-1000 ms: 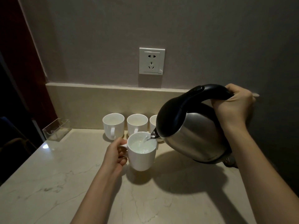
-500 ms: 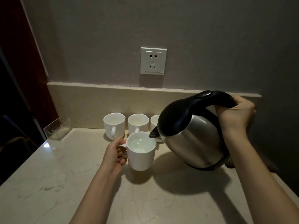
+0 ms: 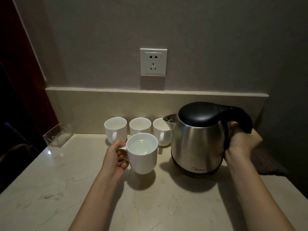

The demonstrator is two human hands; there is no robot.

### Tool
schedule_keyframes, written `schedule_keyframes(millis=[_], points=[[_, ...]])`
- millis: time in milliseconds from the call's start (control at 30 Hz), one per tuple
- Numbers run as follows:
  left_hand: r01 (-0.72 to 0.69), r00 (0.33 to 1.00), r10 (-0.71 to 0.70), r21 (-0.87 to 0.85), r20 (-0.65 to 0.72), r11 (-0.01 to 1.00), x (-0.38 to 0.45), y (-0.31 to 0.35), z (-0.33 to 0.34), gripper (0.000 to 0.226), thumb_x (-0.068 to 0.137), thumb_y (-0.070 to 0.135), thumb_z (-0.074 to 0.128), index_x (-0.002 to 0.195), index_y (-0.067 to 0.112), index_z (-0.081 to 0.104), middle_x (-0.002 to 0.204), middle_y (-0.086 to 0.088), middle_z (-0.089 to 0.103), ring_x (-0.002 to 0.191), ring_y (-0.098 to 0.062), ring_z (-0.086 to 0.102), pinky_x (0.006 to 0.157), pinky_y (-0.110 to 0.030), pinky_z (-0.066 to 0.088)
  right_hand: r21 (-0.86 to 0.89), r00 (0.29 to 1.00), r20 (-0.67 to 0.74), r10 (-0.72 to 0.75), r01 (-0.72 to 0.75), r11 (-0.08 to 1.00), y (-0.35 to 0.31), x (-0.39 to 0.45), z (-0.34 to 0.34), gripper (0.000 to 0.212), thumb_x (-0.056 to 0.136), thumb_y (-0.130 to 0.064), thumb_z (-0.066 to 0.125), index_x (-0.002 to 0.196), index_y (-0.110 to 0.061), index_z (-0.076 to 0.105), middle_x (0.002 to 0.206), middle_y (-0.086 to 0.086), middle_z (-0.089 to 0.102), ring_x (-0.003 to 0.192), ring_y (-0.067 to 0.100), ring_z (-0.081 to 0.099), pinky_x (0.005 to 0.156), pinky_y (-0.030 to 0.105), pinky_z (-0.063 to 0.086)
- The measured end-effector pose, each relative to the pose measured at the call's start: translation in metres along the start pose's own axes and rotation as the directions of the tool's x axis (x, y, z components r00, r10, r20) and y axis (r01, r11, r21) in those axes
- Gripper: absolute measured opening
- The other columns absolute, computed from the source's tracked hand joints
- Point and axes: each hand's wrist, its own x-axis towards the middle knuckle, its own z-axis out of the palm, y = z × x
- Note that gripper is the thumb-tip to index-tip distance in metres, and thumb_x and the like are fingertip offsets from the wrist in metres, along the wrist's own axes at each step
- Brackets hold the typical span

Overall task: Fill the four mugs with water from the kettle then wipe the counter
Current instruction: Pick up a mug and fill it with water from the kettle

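My left hand (image 3: 115, 158) grips the handle of a white mug (image 3: 144, 158) full of water, held just above the marble counter (image 3: 50, 189). The steel kettle (image 3: 197, 144) with its black lid stands upright on the counter to the right, and my right hand (image 3: 241, 142) is closed around its black handle. Three more white mugs stand in a row by the backsplash: left mug (image 3: 115, 129), middle mug (image 3: 140, 125), right mug (image 3: 161, 132), the last partly behind the kettle's spout. I cannot tell how full they are.
A dark folded cloth (image 3: 265, 162) lies on the counter behind my right wrist. A clear acrylic holder (image 3: 57, 135) sits at the back left corner. A wall socket (image 3: 153, 62) is above the backsplash. The counter's left edge drops off into a dark area.
The kettle stopped pouring, tipped back upright and came down to the right onto the counter. The filled mug stayed in my left hand, nearly unmoved.
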Motion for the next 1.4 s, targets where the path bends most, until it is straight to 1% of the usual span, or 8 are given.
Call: schedule_keyframes(millis=[133,233,400,600,967,1200,1300,1400], points=[[0.000,1.000,0.000,0.001,-0.001,1.000,-0.002,0.000,0.005,0.031,0.079,0.008,0.041,0.054,0.018,0.025,0.030,0.009,0.022,0.024,-0.006,0.013,0.034,-0.015,0.007,0.043,0.994,-0.085,0.064,-0.061,0.997,0.005,0.004,-0.015,0.030,0.078,0.007,0.051,0.065,-0.020,0.056,0.060,-0.008,0.056,0.049,-0.001,0.051,0.051,0.020,0.042],[-0.001,1.000,0.001,0.000,0.001,1.000,-0.003,-0.002,0.010,0.032,0.079,0.008,0.041,0.053,0.018,0.025,0.030,0.009,0.022,0.024,-0.006,0.014,0.035,-0.014,0.007,0.044,0.991,-0.118,0.057,-0.052,0.998,0.009,0.009,-0.026,0.032,0.079,0.007,0.050,0.062,-0.021,0.052,0.051,-0.013,0.054,0.043,-0.003,0.048,0.046,0.018,0.037],[-0.003,1.000,0.002,0.001,0.010,1.000,-0.003,-0.010,0.023,0.033,0.078,0.009,0.042,0.053,0.018,0.023,0.029,0.009,0.022,0.024,-0.006,0.014,0.036,-0.014,0.007,-0.002,0.985,-0.156,0.072,-0.073,0.997,0.011,0.017,-0.040,0.032,0.077,0.007,0.049,0.062,-0.021,0.051,0.064,-0.004,0.051,0.043,-0.004,0.046,0.047,0.019,0.035],[0.026,0.999,-0.026,0.019,0.033,0.999,0.000,-0.018,0.039,0.032,0.078,0.010,0.043,0.053,0.018,0.025,0.030,0.008,0.023,0.025,-0.007,0.014,0.034,-0.015,0.008,0.022,0.990,-0.118,0.071,-0.069,0.997,0.014,0.027,-0.047,0.034,0.077,0.012,0.045,0.061,-0.018,0.050,0.039,-0.017,0.054,0.038,-0.003,0.045,0.042,0.015,0.035],[0.004,0.999,-0.005,0.018,0.048,1.000,0.006,-0.023,0.050,0.032,0.077,0.009,0.043,0.054,0.019,0.023,0.031,0.010,0.019,0.025,-0.007,0.013,0.036,-0.014,0.007,-0.027,0.988,-0.132,0.075,-0.079,0.997,0.026,0.036,-0.052,0.034,0.075,0.013,0.045,0.060,-0.016,0.054,0.040,-0.017,0.056,0.039,-0.004,0.049,0.043,0.013,0.038],[-0.002,0.997,0.001,0.016,0.074,1.000,0.008,-0.026,0.055,0.041,0.076,0.008,0.043,0.043,0.021,0.023,0.033,0.009,0.017,0.026,-0.007,0.013,0.037,-0.015,0.006,-0.132,0.968,-0.204,0.145,-0.174,0.976,0.029,0.043,-0.053,0.031,0.074,0.010,0.051,0.071,-0.019,0.058,0.072,-0.005,0.059,0.057,0.001,0.056,0.051,0.015,0.046],[0.011,0.995,-0.014,0.029,0.096,1.000,0.008,-0.028,0.059,0.050,0.076,0.010,0.042,0.032,0.023,0.024,0.031,0.009,0.016,0.025,-0.007,0.012,0.037,-0.014,0.005,-0.186,0.963,-0.166,0.213,-0.243,0.952,0.026,0.044,-0.057,0.023,0.077,0.008,0.052,0.082,-0.014,0.060,0.075,-0.003,0.059,0.066,0.009,0.056,0.056,0.020,0.046],[0.016,0.994,-0.020,0.036,0.107,0.999,0.008,-0.031,0.062,0.041,0.077,0.011,0.041,0.042,0.020,0.021,0.032,0.009,0.017,0.025,-0.006,0.012,0.037,-0.013,0.006,-0.222,0.960,-0.091,0.267,-0.280,0.934,0.022,0.045,-0.063,0.024,0.082,0.004,0.054,0.100,-0.011,0.060,0.078,0.002,0.060,0.070,0.015,0.056,0.059,0.025,0.045]])
